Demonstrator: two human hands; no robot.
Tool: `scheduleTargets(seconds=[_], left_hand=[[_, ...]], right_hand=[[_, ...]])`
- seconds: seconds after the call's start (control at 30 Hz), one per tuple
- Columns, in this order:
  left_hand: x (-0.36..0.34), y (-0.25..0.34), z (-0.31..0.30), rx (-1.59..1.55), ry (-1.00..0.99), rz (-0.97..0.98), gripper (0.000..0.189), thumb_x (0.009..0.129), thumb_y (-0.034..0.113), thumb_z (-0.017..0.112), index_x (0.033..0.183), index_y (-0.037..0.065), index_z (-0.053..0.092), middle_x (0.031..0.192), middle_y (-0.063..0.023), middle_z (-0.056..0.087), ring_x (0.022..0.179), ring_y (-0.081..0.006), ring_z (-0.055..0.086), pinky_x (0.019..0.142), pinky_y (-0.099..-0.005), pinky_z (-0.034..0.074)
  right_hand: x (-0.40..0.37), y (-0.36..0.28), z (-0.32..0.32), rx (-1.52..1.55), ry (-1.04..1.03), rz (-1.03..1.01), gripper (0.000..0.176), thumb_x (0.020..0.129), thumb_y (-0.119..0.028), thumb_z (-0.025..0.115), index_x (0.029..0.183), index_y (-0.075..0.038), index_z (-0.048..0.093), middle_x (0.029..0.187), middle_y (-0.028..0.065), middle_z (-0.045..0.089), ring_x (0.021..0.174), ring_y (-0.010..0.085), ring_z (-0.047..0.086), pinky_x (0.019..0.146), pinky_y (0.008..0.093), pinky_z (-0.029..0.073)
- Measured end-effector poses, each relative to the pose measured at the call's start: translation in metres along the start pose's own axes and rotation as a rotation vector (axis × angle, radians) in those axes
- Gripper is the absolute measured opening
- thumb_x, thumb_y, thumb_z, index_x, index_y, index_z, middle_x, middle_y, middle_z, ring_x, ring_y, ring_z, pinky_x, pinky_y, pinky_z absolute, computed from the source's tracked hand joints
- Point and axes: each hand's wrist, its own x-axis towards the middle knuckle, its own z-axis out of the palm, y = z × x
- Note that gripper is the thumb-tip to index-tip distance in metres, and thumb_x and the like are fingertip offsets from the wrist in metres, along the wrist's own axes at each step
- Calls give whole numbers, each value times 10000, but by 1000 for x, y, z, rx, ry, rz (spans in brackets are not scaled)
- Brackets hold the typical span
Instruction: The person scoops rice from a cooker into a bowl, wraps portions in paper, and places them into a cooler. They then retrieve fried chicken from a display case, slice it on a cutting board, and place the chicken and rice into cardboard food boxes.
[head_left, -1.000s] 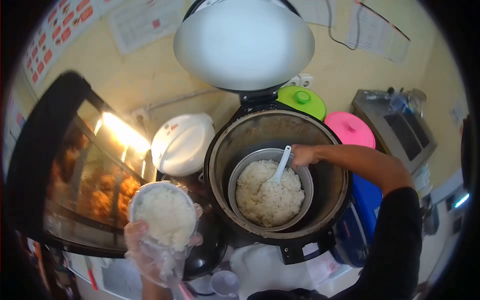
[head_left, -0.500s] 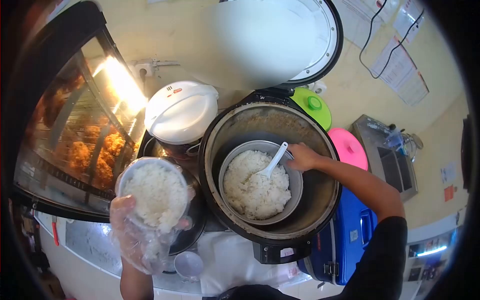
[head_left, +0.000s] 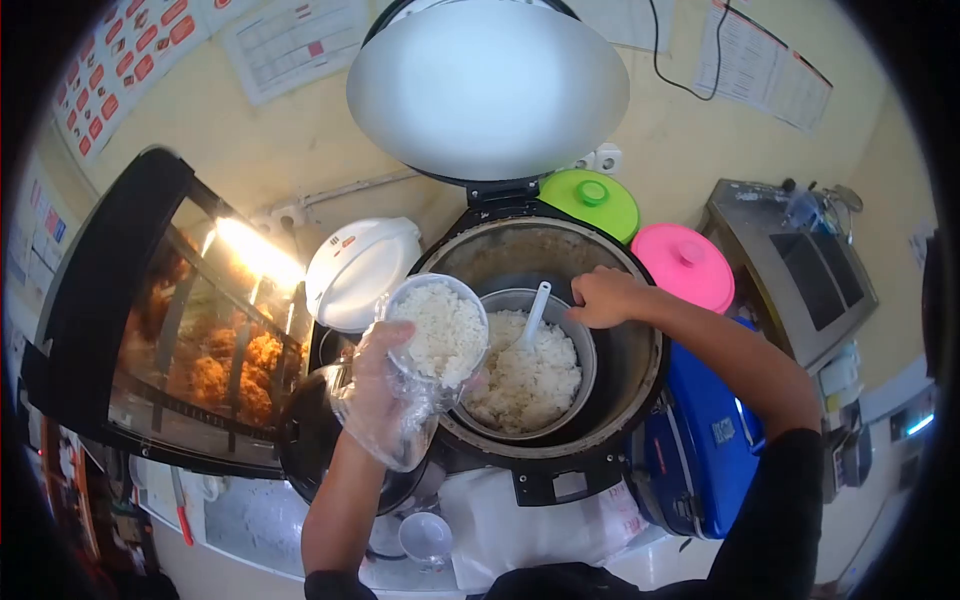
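Observation:
My left hand (head_left: pixel 375 375), in a clear plastic glove, is closed around a white bowl (head_left: pixel 397 297) heaped with cooked rice (head_left: pixel 440 328). It holds the bowl above the left rim of a large black-rimmed rice warmer (head_left: pixel 520 465). Inside the warmer sits a metal pot (head_left: pixel 588 365) of white rice (head_left: pixel 535 385). A white rice paddle (head_left: pixel 535 312) stands tilted in that rice, its handle up, touched by neither hand. My bare right hand (head_left: pixel 607 298) has its fingers curled at the pot's upper right rim; the fingertips are partly hidden.
Behind the warmer rises its open lid (head_left: pixel 490 95). A lit glass cabinet of fried food (head_left: pixel 240 375) stands left, beside a white-lidded cooker (head_left: pixel 362 272). Green (head_left: pixel 590 205) and pink lids (head_left: pixel 685 268) and a blue cooler box (head_left: pixel 710 440) are right. An empty-looking cup (head_left: pixel 425 538) sits in front.
The rice bowl in my left hand has moved right, from beside the warmer to over its rim. My right hand stays at the pot's rim. The camera view has shifted.

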Motion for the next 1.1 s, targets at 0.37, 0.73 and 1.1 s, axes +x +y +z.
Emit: scheduleTargets(seconds=[0.37, 0.73, 1.1], left_hand=[[122, -37, -30, 2232, -587, -116, 370, 858, 295, 441, 1054, 23, 597, 997, -207, 619, 925, -346, 592, 809, -398, 477], [170, -28, -73, 2401, -657, -76, 250, 731, 207, 557, 849, 18, 672, 915, -183, 648, 815, -337, 633, 698, -417, 488], [189, -11, -79, 2357, -411, 248, 217, 778, 136, 509, 809, -25, 652, 767, -227, 630, 738, -378, 623, 677, -419, 498]], right_hand=[[28, 2, 21, 269, -409, 152, 462, 793, -195, 569, 1119, 122, 490, 953, 239, 599, 620, 306, 657, 492, 366, 563], [19, -6, 43, 652, -261, 185, 677, 789, 3, 486, 1298, 170, 73, 1076, 328, 507, 690, 398, 646, 462, 384, 586], [-8, 9, -33, 467, 100, -9, 447, 749, -17, 468, 1156, 94, 321, 814, 278, 593, 517, 319, 628, 347, 364, 501]])
